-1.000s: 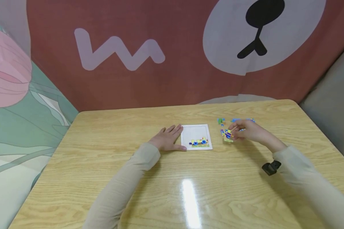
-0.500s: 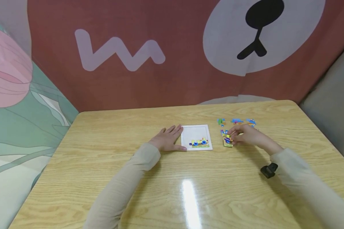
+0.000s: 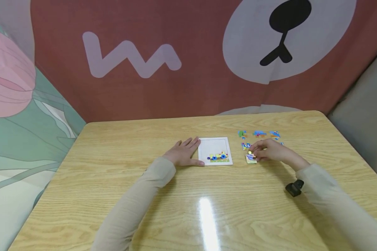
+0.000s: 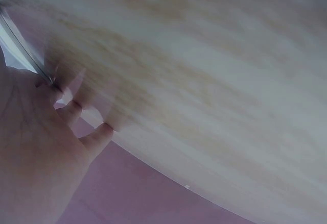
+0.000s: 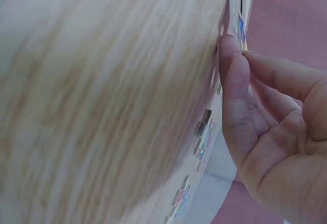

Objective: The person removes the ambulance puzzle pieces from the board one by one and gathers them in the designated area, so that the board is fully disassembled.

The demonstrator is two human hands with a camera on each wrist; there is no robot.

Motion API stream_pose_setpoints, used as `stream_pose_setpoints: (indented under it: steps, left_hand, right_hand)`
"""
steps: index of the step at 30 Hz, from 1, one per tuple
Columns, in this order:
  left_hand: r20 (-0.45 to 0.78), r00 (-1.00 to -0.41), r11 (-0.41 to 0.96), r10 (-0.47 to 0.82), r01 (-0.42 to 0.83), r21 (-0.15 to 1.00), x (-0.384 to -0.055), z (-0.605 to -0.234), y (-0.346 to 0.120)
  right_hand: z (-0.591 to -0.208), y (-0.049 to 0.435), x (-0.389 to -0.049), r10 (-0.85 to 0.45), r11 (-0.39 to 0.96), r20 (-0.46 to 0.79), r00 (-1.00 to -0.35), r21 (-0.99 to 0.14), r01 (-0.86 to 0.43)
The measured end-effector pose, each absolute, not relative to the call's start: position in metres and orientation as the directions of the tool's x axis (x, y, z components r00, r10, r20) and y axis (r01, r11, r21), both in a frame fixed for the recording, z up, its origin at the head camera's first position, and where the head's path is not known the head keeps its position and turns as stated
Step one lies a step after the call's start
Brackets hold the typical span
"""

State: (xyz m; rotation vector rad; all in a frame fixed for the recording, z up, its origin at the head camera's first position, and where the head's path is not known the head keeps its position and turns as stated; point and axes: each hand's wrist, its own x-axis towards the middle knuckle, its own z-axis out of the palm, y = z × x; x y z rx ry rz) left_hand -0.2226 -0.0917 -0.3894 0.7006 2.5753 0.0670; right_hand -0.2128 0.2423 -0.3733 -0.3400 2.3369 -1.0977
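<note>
My right hand [image 3: 268, 150] pinches a jigsaw piece [image 3: 251, 158] between thumb and fingers, to the right of a white puzzle board [image 3: 213, 145]. In the right wrist view this piece [image 5: 236, 22] stands edge-on at the fingertips, just off the table. Joined pieces with a yellow, blue-wheeled vehicle picture [image 3: 219, 157] lie in the board's lower right part. My left hand [image 3: 183, 152] rests on the table with spread fingers, its fingertips and thumb touching the board's left edge. In the left wrist view the left hand [image 4: 46, 132] hides most of the board.
Several loose jigsaw pieces lie beyond my right hand, among them a green one [image 3: 242, 134], blue ones [image 3: 259, 133] and a multicoloured one [image 3: 246, 145]. The wooden table [image 3: 144, 209] meets a printed curtain [image 3: 144, 94] at its far edge.
My right hand has come slightly nearer to me with the pinched piece, which has turned a little. More of the loose pieces behind it show. My left hand and the board have stayed put.
</note>
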Motion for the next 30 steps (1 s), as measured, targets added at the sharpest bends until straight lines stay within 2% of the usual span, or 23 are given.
stream_pose_setpoints:
  steps: [16, 23, 30]
  left_hand:
    - [-0.425, -0.760, 0.868, 0.492, 0.469, 0.166, -0.222, -0.388, -0.092]
    - [-0.429, -0.758, 0.867, 0.492, 0.470, 0.163, -0.223, -0.388, -0.092]
    - [-0.426, -0.758, 0.866, 0.494, 0.470, 0.168, -0.223, -0.389, -0.092]
  right_hand:
    - [-0.374, 0.243, -0.215, -0.428, 0.669, -0.389, -0.816, -0.744, 0.003]
    - [-0.368, 0.244, -0.218, -0.442, 0.712, -0.267, -0.856, -0.684, -0.155]
    - [-0.362, 0.216, -0.222, -0.450, 0.702, -0.221, -0.865, -0.686, -0.190]
